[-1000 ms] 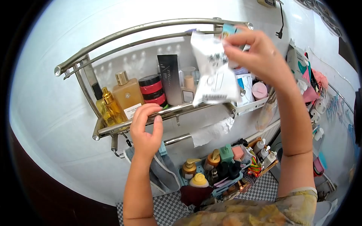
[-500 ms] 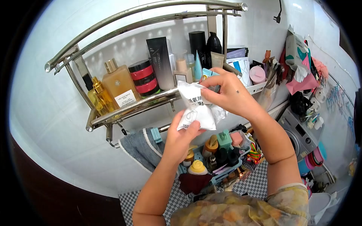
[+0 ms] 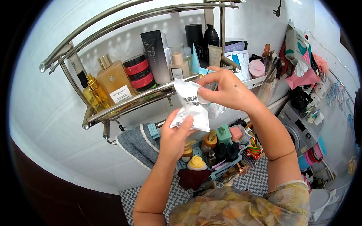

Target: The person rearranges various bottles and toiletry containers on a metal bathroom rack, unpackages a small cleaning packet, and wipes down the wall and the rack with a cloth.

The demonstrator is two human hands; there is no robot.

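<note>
Metal shelf (image 3: pixel 130 104) on white wall (image 3: pixel 64 150). Left fingers (image 3: pixel 186 123) pinch white packet (image 3: pixel 196 117) low, right fingers (image 3: pixel 207 95) near its top, likely to steady it, just off shelf's front edge. Amber bottle (image 3: pixel 113 81) near left end; front rail (image 3: pixel 157 92) presumably stops slips.

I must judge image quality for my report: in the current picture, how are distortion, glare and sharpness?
Head view: strong fisheye distortion, rails of the metal rack bowed, corners black; head view: pale light patches on the wall behind it; head view: large print on the white packet distinct, smaller print too soft to read.
</note>
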